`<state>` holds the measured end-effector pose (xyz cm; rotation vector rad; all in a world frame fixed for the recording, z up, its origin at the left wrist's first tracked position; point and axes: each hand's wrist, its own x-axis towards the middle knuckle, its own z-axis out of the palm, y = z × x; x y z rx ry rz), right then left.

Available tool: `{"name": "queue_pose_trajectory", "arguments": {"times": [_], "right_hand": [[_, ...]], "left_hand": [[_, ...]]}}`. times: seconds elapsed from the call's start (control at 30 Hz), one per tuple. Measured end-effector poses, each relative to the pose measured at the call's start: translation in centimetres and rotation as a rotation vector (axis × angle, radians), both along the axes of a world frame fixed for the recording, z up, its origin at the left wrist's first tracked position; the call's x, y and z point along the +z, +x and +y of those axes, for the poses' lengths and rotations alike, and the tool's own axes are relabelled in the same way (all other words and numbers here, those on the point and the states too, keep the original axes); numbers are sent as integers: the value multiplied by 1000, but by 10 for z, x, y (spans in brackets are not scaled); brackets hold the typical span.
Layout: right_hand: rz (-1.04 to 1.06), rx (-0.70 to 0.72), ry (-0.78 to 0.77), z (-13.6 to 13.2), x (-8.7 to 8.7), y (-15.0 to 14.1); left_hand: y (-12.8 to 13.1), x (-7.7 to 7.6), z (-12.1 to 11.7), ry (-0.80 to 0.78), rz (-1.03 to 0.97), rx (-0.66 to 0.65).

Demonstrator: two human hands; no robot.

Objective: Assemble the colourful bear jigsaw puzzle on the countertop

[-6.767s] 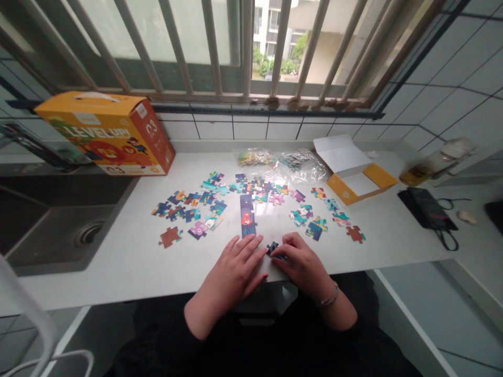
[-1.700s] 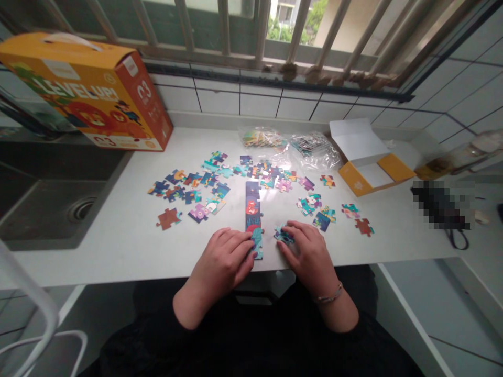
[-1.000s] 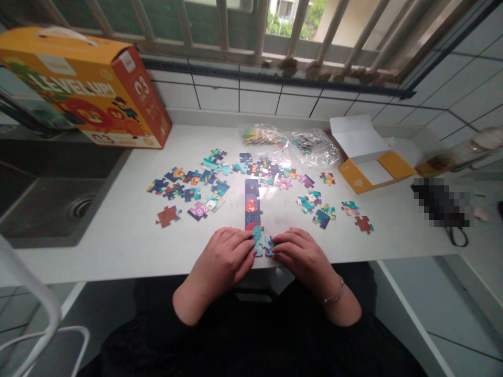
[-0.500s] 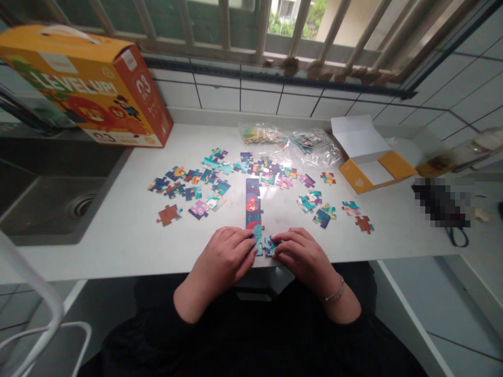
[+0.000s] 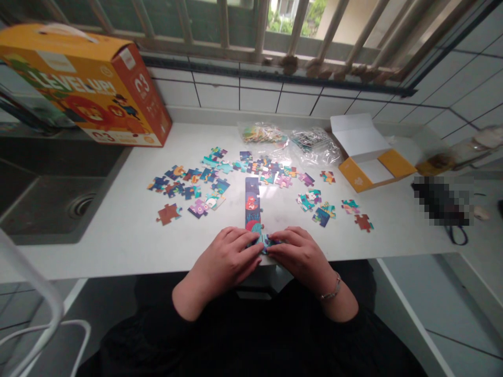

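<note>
A joined strip of jigsaw puzzle pieces (image 5: 252, 204), dark blue at the top with red and teal lower down, runs toward the counter's front edge. My left hand (image 5: 226, 256) is closed on its lower end, fingers together and covering part of it. From the other side, my right hand (image 5: 301, 256) grips a blue-teal puzzle piece (image 5: 264, 244) against the strip's bottom right side. Fingers hide most of that piece, so I cannot tell whether its tabs are locked in. Loose puzzle pieces (image 5: 192, 176) lie beyond my hands, several of them overlapping.
More pieces (image 5: 324, 213) lie to the right. An orange "LEVEL UP!" box (image 5: 90, 94) stands at the left beside a dark sink (image 5: 58, 199). Clear plastic bags (image 5: 314, 146) and an opened small orange box (image 5: 371, 170) are at the back. The white counter's front edge is just under my wrists.
My right hand has moved left with its puzzle piece, closing the gap to the strip. My left fingers have shifted slightly right over the strip's lower end.
</note>
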<state>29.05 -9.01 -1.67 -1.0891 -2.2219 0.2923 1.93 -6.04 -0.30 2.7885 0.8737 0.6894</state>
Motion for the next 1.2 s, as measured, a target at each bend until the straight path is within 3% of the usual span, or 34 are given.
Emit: {"name": "queue_pose_trajectory", "arguments": {"times": [0.17, 0.27, 0.57, 1.2], "right_hand": [[253, -229, -62, -3, 5, 7], [282, -313, -57, -3, 6, 7], [-9, -160, 20, -5, 2, -4], [-144, -228, 18, -4, -4, -11]], "left_hand": [[0, 0, 0, 0, 11, -12], [-1, 0, 0, -11, 5, -13], [0, 3, 1, -6, 15, -12], [-1, 3, 1, -24, 39, -17]]}}
